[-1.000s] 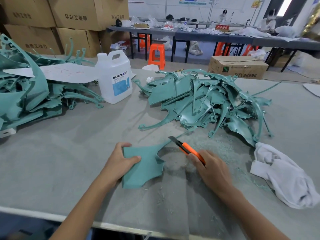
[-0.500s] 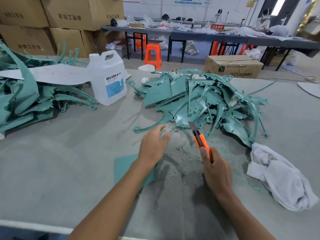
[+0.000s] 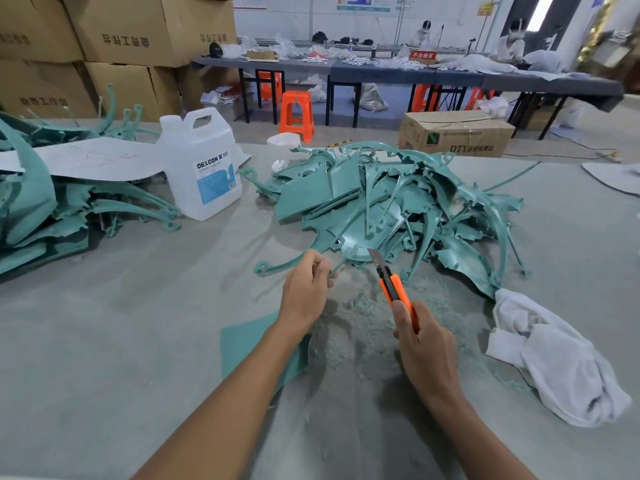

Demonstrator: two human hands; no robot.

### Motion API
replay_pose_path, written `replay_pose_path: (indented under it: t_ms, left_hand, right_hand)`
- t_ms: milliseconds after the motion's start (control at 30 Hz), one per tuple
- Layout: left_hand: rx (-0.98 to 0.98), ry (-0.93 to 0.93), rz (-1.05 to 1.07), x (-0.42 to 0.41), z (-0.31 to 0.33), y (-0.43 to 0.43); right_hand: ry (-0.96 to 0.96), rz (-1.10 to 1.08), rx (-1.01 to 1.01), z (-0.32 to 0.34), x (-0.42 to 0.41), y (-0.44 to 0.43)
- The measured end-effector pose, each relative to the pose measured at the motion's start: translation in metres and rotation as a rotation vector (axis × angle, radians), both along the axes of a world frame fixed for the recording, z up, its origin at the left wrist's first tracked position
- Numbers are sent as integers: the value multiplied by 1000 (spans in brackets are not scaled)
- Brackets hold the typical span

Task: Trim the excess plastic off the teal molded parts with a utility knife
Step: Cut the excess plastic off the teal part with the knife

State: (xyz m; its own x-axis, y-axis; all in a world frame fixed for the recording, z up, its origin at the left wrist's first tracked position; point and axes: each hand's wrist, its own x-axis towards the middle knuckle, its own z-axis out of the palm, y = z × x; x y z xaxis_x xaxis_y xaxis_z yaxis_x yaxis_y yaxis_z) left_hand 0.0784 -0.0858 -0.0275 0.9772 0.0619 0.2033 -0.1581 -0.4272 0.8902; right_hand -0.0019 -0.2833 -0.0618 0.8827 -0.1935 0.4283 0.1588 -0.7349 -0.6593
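Note:
A tangled pile of teal molded parts point(image 3: 388, 209) lies in the middle of the grey table point(image 3: 104, 341). My left hand point(image 3: 304, 292) pinches a thin teal strip point(image 3: 337, 266) at the pile's near edge. My right hand point(image 3: 426, 348) grips an orange utility knife point(image 3: 394, 289), its blade pointing up toward the pile. A flat teal part point(image 3: 242, 348) lies on the table under my left forearm, partly hidden. Teal shavings point(image 3: 353, 323) cover the table between my hands.
A second heap of teal parts point(image 3: 41, 209) with a sheet of card on it fills the left. A white DEXCON jug point(image 3: 202, 164) stands beside it. A white rag point(image 3: 554, 358) lies at the right. Cardboard boxes, benches, orange stools and seated people are behind.
My left hand let go of the flat teal part, reached forward to the pile and now pinches a thin strip. The knife swung from pointing left to pointing toward the pile.

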Motion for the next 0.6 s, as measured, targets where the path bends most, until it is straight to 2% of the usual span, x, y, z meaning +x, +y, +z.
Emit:
replay_pose_path:
  t_ms: [233,367,600]
  left_hand:
    - [-28,138,-11,-1,2,-2]
    - [126,87,-143,2,-3,3]
    - [155,27,-171,8,-8,5]
  right_hand:
    - [20,-39,-47,7,-5,2]
    - [35,-54,-111,12,-7,4]
    - [44,39,-199,7,-1,3]
